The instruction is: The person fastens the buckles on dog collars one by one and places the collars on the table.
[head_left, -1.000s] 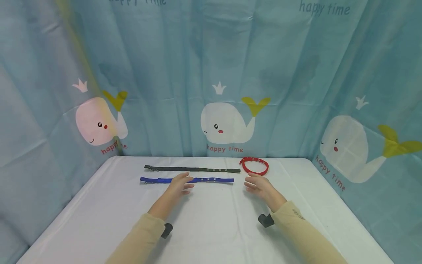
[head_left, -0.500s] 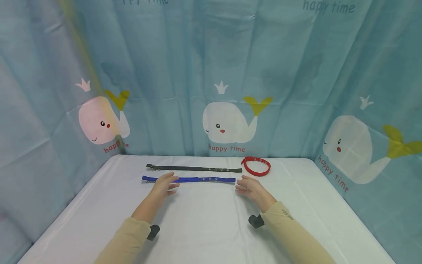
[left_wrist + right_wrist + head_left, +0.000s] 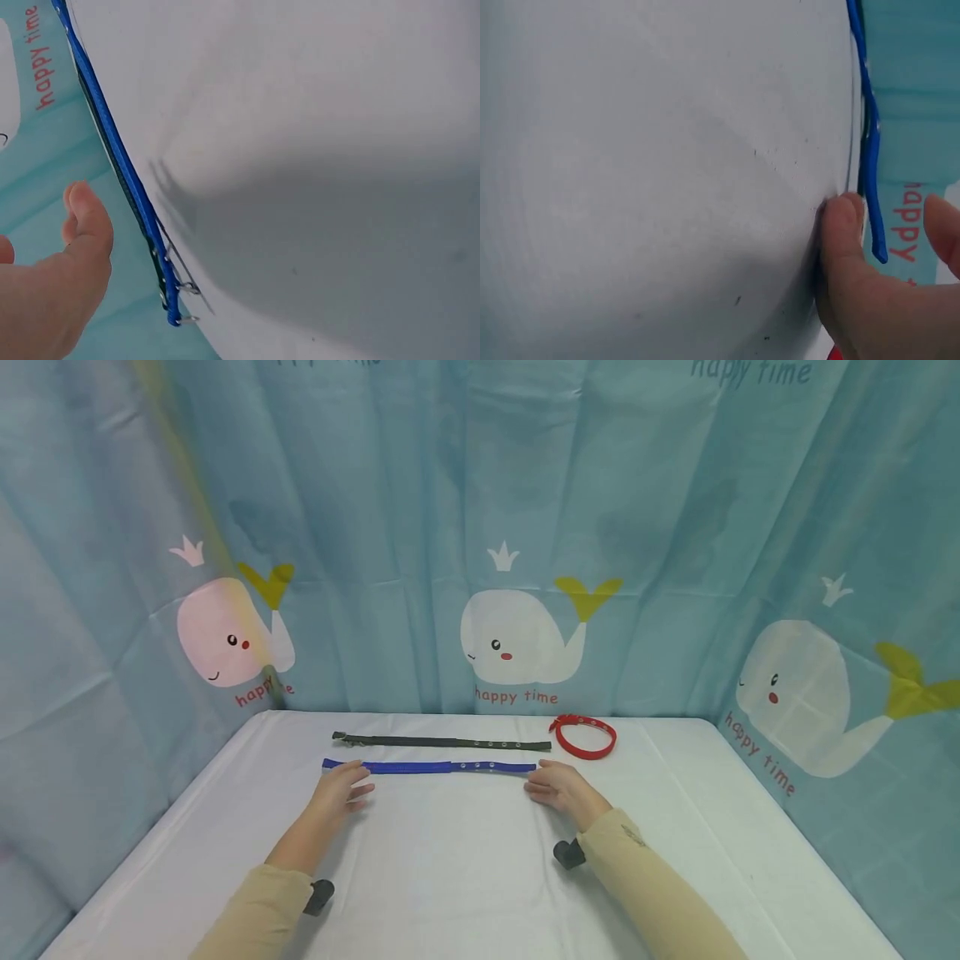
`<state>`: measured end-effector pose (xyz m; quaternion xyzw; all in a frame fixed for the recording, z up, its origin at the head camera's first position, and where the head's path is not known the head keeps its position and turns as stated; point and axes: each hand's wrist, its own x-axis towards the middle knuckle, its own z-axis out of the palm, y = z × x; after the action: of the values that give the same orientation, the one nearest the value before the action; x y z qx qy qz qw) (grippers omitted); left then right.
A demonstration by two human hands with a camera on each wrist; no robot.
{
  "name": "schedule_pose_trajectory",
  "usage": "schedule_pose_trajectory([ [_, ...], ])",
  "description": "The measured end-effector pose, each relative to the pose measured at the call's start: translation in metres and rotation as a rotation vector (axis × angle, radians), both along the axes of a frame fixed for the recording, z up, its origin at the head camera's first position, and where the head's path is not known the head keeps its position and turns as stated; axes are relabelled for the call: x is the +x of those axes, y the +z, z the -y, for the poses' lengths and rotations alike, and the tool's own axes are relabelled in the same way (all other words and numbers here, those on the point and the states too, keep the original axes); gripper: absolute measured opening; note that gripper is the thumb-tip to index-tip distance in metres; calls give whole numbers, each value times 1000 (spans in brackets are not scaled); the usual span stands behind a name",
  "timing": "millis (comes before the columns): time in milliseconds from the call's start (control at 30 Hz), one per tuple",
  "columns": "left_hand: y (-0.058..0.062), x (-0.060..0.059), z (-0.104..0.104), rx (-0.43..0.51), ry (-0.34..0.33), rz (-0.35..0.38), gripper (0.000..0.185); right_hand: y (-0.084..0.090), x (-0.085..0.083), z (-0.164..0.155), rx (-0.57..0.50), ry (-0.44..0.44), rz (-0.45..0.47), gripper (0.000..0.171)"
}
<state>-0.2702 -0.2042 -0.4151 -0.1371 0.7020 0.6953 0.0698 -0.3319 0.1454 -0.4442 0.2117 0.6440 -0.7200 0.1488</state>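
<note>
While the blue strap lies stretched flat across the white table, both hands sit at its two ends and neither has a hold on it yet. The left hand hovers at the buckle end, fingers loosely spread and relaxed, gripping nothing; the left wrist view shows the thumb just beside the strap, with the metal buckle lying free on the cloth. Over on the other side, the right hand has its fingertips right at the strap's tip, fingers relaxed, with nothing pinched. The right wrist view shows the blue end running between thumb and finger, so very close, though I can't tell whether skin touches it.

Just behind it, the dark strap lies flat and parallel, also straight and unfastened. Further right, the red strap is already closed into a loop, well apart from the hands.

My read on progress: one strap out of three looks fastened into a ring, and the blue one appears to be next in hand, at the very start, with both ends lined up under the fingers but not lifted. The dark one seems untouched, so most of the work looks to lie ahead.
</note>
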Motion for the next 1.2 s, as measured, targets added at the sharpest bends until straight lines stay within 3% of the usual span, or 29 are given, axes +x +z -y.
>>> schedule_pose_trajectory([
  [100,-4,-2,10,-31,26,-8,59,0,-2,0,63,41,-4,65],
  [300,-20,-13,35,-180,111,-26,60,-1,-6,-2,130,95,-2,62],
  [500,-34,-30,65,-307,156,60,66,-2,-10,-3,180,142,-5,60],
  [600,-38,-37,79,-373,126,115,68,-2,-11,-2,194,157,-3,59],
  [700,-40,-44,87,-379,80,132,70,-2,-11,-3,199,161,-8,57],
  [967,-42,-59,92,-452,-78,82,68,-2,-8,-2,252,136,-7,49],
  [1200,-43,-63,92,-546,-123,55,60,-1,-10,3,252,121,-9,44],
])
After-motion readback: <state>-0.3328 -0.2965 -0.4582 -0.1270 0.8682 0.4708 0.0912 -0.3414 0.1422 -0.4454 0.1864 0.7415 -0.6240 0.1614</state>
